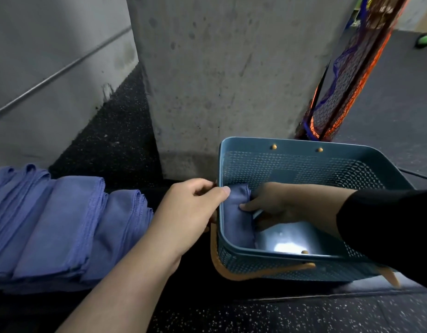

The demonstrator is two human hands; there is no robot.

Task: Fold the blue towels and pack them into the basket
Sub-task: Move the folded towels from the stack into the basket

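A folded blue towel (236,215) stood on edge inside the basket (328,146), pressed flat against the left wall, its long axis running from the near wall toward the far one. Its top fold reached about to the rim at the far end.

The left hand (195,207) sat at the basket's left rim, fingers curled outside the wall and the thumb laid over the rim onto the towel's top, pinching it there. The right hand (272,203), reaching in from the right with a black sleeve (385,227) behind it, pressed its thumb against the towel's inner face; its fingers curled behind the fold, so it held the towel too.

To the right of the towel the basket floor lay bare and glossy, with open room across to the right wall. An orange handle (260,272) hung folded down along the basket's near side.

Left of the basket, well apart, a row of folded towels (63,227) lay overlapping on the dark floor (255,313), their long axes running near to far. A concrete pillar (231,68) rose just behind the basket, and a netted pole (352,75) leaned beside it.
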